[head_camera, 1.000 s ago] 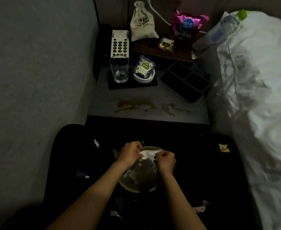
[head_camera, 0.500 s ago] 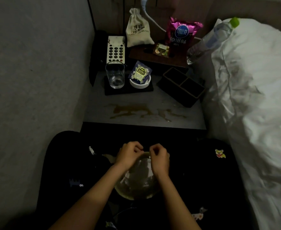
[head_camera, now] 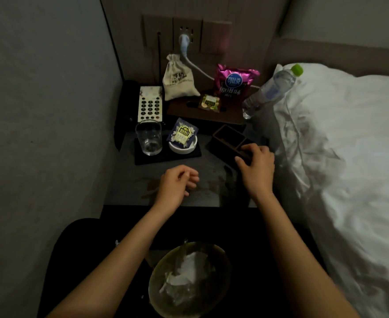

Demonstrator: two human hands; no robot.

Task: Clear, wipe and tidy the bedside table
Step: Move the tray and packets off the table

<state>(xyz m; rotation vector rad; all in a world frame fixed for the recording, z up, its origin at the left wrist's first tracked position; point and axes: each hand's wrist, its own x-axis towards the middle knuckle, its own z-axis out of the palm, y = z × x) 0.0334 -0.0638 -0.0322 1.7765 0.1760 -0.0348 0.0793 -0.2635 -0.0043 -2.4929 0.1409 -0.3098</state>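
**Hands over the stained bedside table**

The bedside table [head_camera: 129, 180] stands before me, brown spill [head_camera: 153, 185] near its front edge. My right hand [head_camera: 256, 166] grips the dark divided box [head_camera: 231, 140], fingers closed on its near end. My left hand [head_camera: 177, 185] hovers loosely curled, holding nothing.

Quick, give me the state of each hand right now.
Left hand: loosely curled above the stained bedside table, holding nothing.
Right hand: fingers spread on the near end of the dark divided box; firm grip cannot be told.
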